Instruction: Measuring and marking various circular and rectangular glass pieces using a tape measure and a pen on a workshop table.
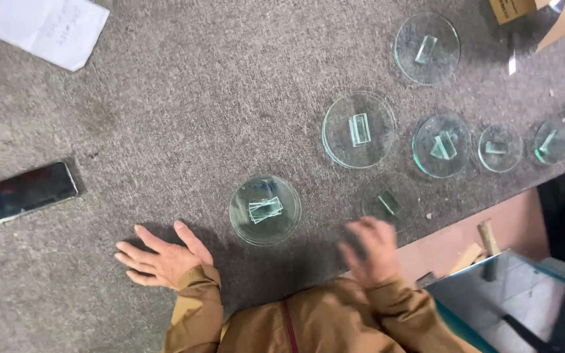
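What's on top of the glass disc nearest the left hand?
On the round glass disc lie a few small rectangular glass strips, overlapping at slight angles. How many is unclear; grey carpet shows through the glass.

A grey carpet-like cover [230, 98] spreads over the work surface, evenly lit. Past its edge, reddish floor [511, 225] shows, with a large glass sheet [524, 307] leaning there.

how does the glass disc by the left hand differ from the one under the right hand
The disc near the left hand looks larger and lies untouched, carrying overlapping glass strips. The smaller disc sits at the blurred right hand's fingertips and carries one small piece. Both are clear, round, flat on grey felt.
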